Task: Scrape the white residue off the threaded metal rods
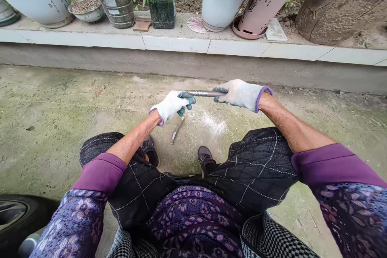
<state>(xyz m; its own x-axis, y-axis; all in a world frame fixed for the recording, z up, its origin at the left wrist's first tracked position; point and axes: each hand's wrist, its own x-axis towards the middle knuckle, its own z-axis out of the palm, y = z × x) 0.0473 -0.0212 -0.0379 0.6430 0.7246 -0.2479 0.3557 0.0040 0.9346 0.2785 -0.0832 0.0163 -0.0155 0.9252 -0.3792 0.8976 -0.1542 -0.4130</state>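
Both my hands wear white gloves with green palms and purple cuffs. My left hand (173, 104) and my right hand (238, 93) each grip one end of a short grey metal rod (203, 93), held level above the concrete ground in front of my knees. Below the rod, a second thin metal tool (176, 130) lies on the ground between my shoes. I am seated, with my knees spread apart.
A raised tiled ledge (175, 43) runs across the back with several plant pots, among them a white pot (220, 6) and a dark pot (162, 11). A tyre (18, 217) sits at the lower left. White dust marks the mossy concrete (211, 123).
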